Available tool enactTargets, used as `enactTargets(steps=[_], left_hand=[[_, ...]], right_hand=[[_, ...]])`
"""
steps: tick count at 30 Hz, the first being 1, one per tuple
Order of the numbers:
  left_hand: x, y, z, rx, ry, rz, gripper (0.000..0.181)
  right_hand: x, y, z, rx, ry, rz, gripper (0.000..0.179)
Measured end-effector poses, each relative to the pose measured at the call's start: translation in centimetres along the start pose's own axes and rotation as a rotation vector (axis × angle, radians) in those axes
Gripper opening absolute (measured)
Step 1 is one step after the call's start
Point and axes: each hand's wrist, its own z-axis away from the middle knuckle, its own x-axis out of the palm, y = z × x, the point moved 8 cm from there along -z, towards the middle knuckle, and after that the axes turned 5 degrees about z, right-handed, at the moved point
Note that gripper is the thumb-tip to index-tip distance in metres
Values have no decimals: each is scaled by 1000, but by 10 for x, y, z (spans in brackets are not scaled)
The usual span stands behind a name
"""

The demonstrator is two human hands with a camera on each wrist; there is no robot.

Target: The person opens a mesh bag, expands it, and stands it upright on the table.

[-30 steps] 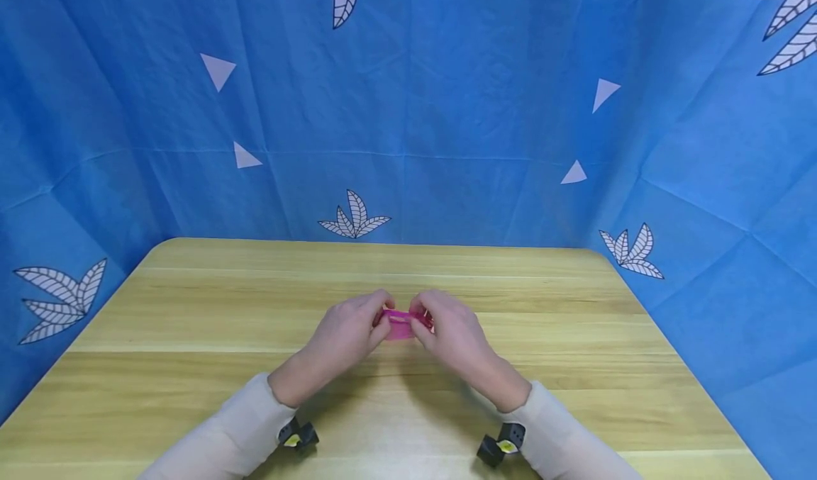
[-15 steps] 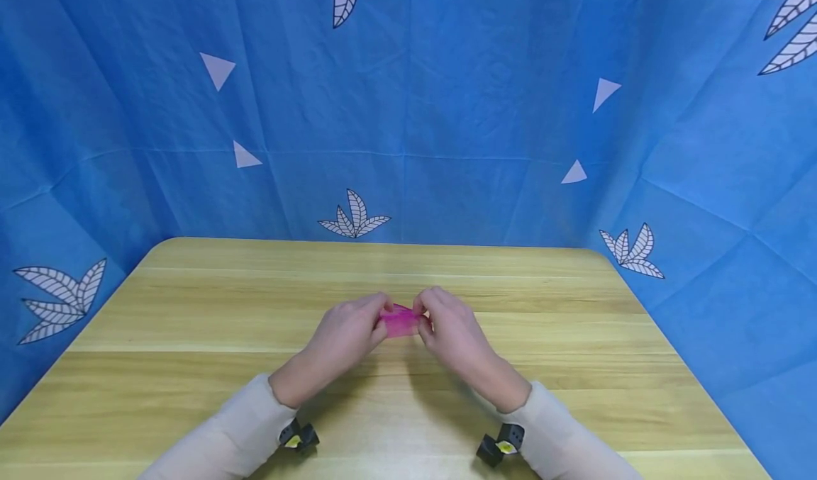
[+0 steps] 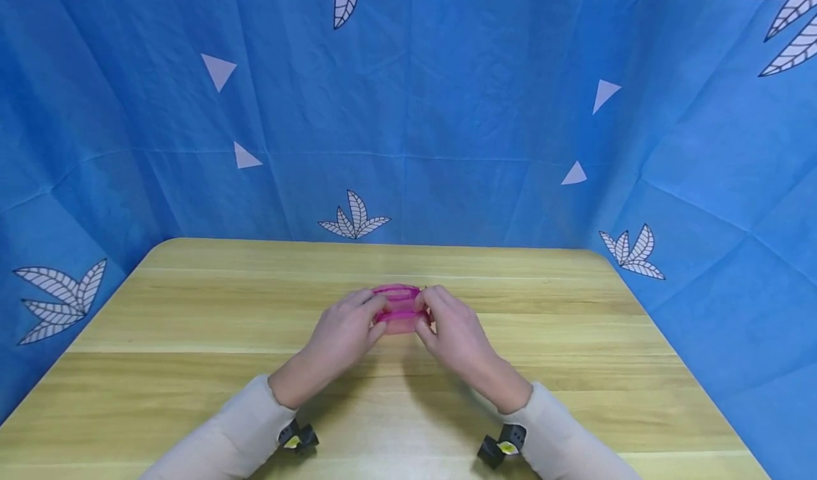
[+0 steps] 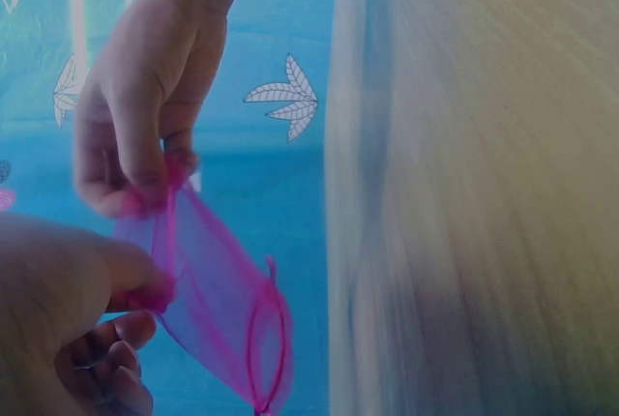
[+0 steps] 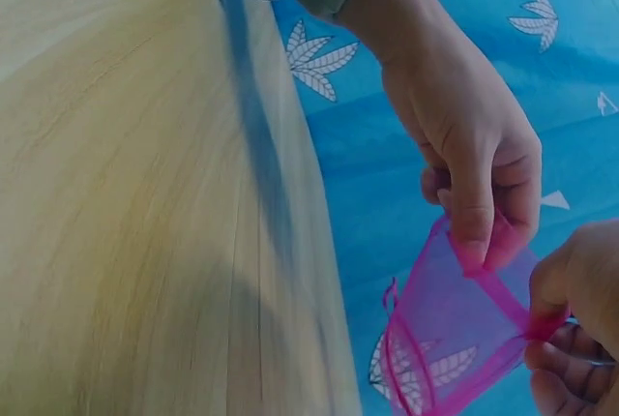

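A sheer pink pouch [image 3: 401,323], with a darker cord looped along one edge, is stretched between both hands in the head view. My left hand [image 3: 345,330] pinches its left side between thumb and fingers, and my right hand [image 3: 449,327] pinches the right side. In the left wrist view the translucent pouch [image 4: 208,290] hangs spread out, its looped cord [image 4: 288,329] at the far end. In the right wrist view both hands grip one edge of the pouch [image 5: 455,305]. Parts of the pouch lie hidden behind the fingertips.
The hands work above a light wooden table [image 3: 223,303]. Behind and beside it hangs a blue curtain [image 3: 479,111] with leaf and triangle prints. Small black devices sit at both wrists, the left device [image 3: 298,435] and the right device [image 3: 501,444].
The pouch has gone from bunched between the fingers to spread, with a looped part now showing beyond the hands. Both hands stay at nearly the same spot; the fingers have shifted slightly.
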Motion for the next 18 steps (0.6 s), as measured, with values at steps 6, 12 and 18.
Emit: enactTargets(steps=[6,12,18], left_hand=[[-4,1,0,14,46,-37,14],[-5,5,1,41,71,-45,17],[-6,9,2,65,92,-33,21]], right_hand=[[-2,-5,-1,-50,27,3,19],[-1,-7,0,-48,12,43,17],[1,-11,2,-91,20,111,17]])
